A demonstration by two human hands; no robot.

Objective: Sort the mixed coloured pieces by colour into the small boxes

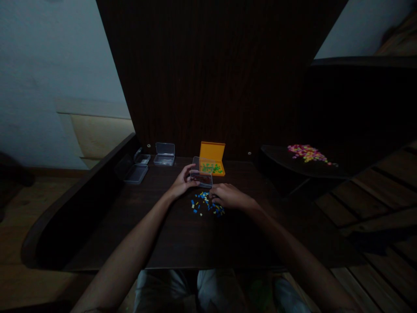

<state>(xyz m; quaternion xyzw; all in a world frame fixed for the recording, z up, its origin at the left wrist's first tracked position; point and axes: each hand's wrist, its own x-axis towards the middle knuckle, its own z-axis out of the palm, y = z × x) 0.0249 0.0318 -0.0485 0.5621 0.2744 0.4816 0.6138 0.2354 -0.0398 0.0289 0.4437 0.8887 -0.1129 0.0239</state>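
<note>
My left hand grips the left side of a small clear plastic box, thumb at the front and fingers behind. Its hinged lid stands open, and some dark reddish-brown bits lie inside. Curled by the box's front right corner is my right hand, its fingers drawn together; whatever they hold is hidden. Small blue and pale yellow pieces are scattered on the dark table just below, partly under my right hand. Right behind the clear box, an open orange case contains green pieces.
Open clear boxes stand at the back left: one upright by the back panel, another nearer the raised left side. Pink, purple and yellow beads are heaped on a dark curved shelf at the right. The table's front edge lies above my legs.
</note>
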